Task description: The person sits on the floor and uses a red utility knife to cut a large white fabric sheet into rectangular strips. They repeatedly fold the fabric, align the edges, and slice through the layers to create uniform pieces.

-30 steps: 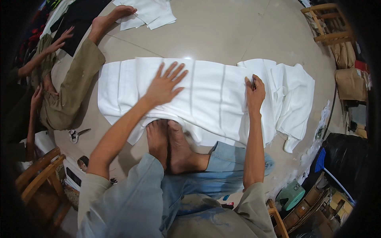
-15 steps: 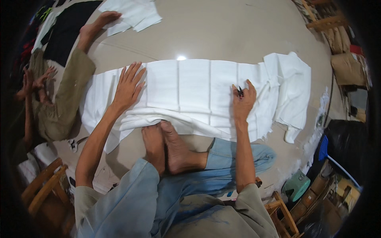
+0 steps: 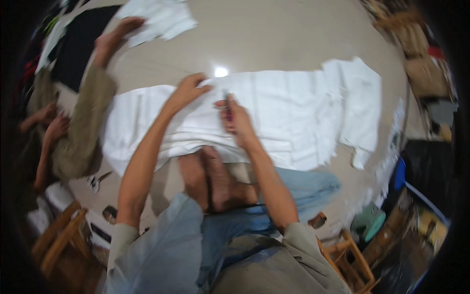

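A long white cloth (image 3: pixel 303 112) with folds and lengthwise-spaced creases lies across the floor, bunched toward its right end. My left hand (image 3: pixel 191 90) rests at its upper-middle edge, fingers bent and blurred, so their grip is unclear. My right hand (image 3: pixel 235 117), just right of it over the cloth, is closed on a small dark cutting tool (image 3: pixel 227 109), blurred, with its tip pointing away from me. My bare feet (image 3: pixel 215 186) touch the cloth's near edge.
Another person's leg (image 3: pixel 90 117) and hands (image 3: pixel 57 127) are at left, near scissors (image 3: pixel 95 182) and black cloth (image 3: pixel 85 39). White pieces (image 3: pixel 159 17) lie beyond. Wooden chairs (image 3: pixel 58 232), brown packages (image 3: pixel 423 76), a green stool (image 3: pixel 367 218) and a broom (image 3: pixel 399 174) line the sides.
My right hand has moved left across the cloth with the tool, close to my left hand. My left hand went left, then back right to the upper edge, its fingers now bent.
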### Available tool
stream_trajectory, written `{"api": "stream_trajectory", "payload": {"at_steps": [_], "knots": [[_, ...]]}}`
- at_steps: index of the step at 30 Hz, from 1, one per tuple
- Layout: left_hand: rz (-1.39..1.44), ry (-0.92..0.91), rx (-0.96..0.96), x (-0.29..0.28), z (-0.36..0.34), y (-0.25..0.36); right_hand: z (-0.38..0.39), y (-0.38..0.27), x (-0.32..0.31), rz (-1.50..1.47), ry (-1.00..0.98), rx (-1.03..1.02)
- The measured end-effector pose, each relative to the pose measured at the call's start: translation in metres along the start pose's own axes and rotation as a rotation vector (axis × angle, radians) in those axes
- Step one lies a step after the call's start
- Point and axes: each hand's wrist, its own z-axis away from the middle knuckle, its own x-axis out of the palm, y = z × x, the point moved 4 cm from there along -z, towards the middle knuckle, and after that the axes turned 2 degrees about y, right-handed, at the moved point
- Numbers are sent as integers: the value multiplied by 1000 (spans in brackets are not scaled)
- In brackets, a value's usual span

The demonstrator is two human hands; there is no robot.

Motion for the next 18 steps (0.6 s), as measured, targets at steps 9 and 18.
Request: {"api": "stream_trajectory", "payload": {"at_steps": [9, 18], "knots": [[250, -51, -195, 5, 18, -13, -25, -24, 15, 108, -53, 85], [279, -55, -204, -2, 10, -13, -42, -18, 19, 84, -69, 112]]}}
